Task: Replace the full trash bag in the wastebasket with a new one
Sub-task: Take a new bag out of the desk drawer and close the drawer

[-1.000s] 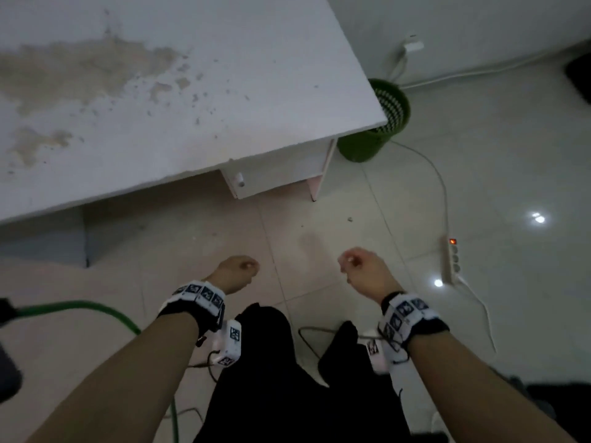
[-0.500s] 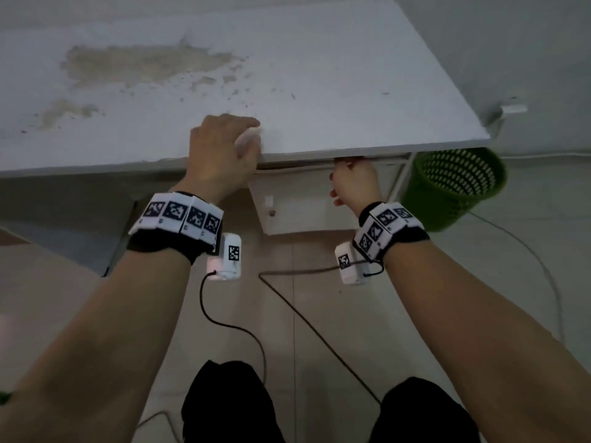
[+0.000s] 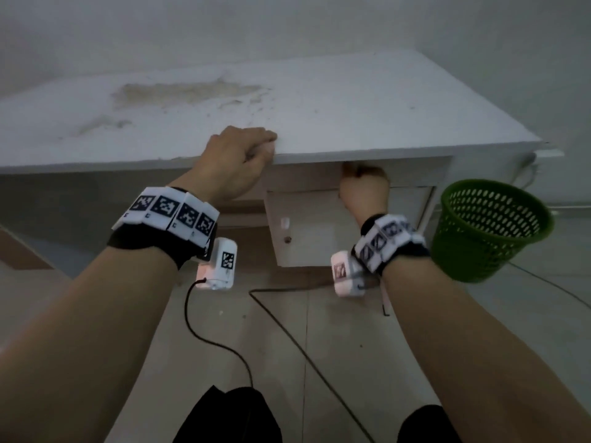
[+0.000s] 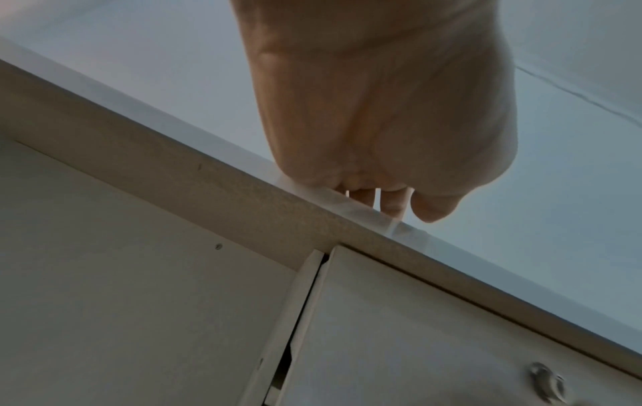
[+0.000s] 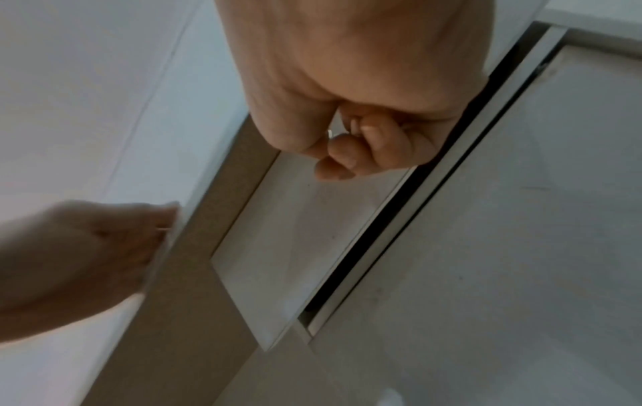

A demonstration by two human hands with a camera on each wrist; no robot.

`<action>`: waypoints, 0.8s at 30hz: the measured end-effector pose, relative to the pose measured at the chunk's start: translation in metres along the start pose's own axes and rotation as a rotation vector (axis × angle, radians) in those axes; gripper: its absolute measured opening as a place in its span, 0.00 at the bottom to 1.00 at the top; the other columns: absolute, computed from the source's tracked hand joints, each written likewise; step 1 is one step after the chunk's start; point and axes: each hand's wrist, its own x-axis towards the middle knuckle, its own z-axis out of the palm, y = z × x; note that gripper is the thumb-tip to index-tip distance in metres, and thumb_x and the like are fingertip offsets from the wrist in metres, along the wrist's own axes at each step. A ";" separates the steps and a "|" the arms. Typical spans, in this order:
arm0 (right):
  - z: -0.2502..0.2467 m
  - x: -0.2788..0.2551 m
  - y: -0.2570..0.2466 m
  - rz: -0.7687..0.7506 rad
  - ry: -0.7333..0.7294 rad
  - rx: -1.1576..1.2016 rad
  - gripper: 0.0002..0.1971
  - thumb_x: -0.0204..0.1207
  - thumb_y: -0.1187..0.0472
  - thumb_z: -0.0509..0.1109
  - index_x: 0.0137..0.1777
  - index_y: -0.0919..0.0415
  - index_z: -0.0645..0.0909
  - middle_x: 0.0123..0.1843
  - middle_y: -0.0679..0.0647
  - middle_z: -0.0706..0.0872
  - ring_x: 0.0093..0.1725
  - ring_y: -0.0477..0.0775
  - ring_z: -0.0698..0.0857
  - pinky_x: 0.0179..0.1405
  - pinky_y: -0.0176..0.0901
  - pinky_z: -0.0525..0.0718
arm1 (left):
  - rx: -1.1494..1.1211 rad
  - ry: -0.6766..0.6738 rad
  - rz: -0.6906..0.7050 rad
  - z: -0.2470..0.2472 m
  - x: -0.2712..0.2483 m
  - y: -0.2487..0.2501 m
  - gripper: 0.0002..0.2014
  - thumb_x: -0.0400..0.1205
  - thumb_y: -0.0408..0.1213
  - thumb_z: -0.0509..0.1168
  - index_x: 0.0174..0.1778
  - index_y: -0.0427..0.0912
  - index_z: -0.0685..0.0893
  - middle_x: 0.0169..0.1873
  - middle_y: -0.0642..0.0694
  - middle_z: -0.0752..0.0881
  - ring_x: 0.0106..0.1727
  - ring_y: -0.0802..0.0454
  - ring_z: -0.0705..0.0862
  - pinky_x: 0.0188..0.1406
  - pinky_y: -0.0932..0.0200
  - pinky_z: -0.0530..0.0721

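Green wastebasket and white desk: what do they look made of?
The green perforated wastebasket looks like moulded plastic: even colour, slight sheen, regular oval holes. No bag shows in it. The white desk appears to be laminated particleboard: matt white top with a worn brownish patch, and a speckled tan underside in the wrist views.

The left grip is curled over the front edge of the white, stained desk. To its right, the right grip is raised beneath the desk's edge, at the top of a white drawer front; what its fingers hold is hidden. A green perforated wastebasket is seen on the floor right of the right grip. Black cables are trailed over the tiled floor below both grips.
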 end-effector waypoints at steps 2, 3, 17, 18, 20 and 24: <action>-0.005 -0.024 0.002 -0.007 0.045 0.041 0.23 0.83 0.55 0.62 0.30 0.69 0.81 0.31 0.64 0.87 0.32 0.62 0.84 0.32 0.43 0.75 | -0.029 -0.028 0.007 -0.004 0.000 -0.002 0.21 0.89 0.49 0.53 0.75 0.49 0.78 0.73 0.46 0.81 0.73 0.44 0.77 0.71 0.50 0.72; -0.009 -0.036 0.006 -0.014 0.064 0.038 0.23 0.83 0.55 0.62 0.28 0.66 0.78 0.28 0.61 0.85 0.28 0.60 0.81 0.30 0.42 0.72 | -0.045 -0.044 0.003 -0.005 0.001 -0.003 0.20 0.89 0.49 0.52 0.75 0.49 0.77 0.74 0.46 0.80 0.74 0.44 0.77 0.69 0.51 0.72; -0.051 -0.162 0.041 -0.047 0.096 0.200 0.23 0.83 0.62 0.66 0.25 0.61 0.69 0.19 0.48 0.68 0.19 0.44 0.68 0.18 0.30 0.62 | -0.238 -0.227 0.218 -0.022 0.000 -0.002 0.20 0.74 0.57 0.73 0.62 0.64 0.83 0.82 0.54 0.68 0.83 0.61 0.63 0.84 0.47 0.60; -0.052 -0.162 0.042 -0.039 0.086 0.210 0.22 0.83 0.62 0.66 0.26 0.64 0.69 0.19 0.53 0.70 0.19 0.44 0.68 0.18 0.31 0.63 | -0.139 -0.310 0.258 -0.023 0.000 0.005 0.26 0.71 0.62 0.72 0.67 0.68 0.81 0.86 0.53 0.61 0.85 0.58 0.58 0.84 0.46 0.56; -0.052 -0.163 0.042 -0.019 0.063 0.228 0.22 0.83 0.60 0.66 0.29 0.70 0.72 0.22 0.65 0.75 0.21 0.46 0.69 0.19 0.36 0.65 | 0.157 -0.458 0.344 -0.016 0.001 0.016 0.35 0.72 0.65 0.71 0.76 0.72 0.71 0.88 0.53 0.45 0.87 0.54 0.45 0.83 0.36 0.47; -0.054 -0.163 0.038 0.009 0.065 0.239 0.21 0.82 0.61 0.66 0.31 0.74 0.73 0.27 0.72 0.78 0.23 0.50 0.70 0.20 0.37 0.66 | 0.526 -0.448 0.430 0.007 0.002 0.028 0.43 0.74 0.58 0.73 0.82 0.71 0.58 0.85 0.50 0.30 0.87 0.44 0.35 0.81 0.24 0.47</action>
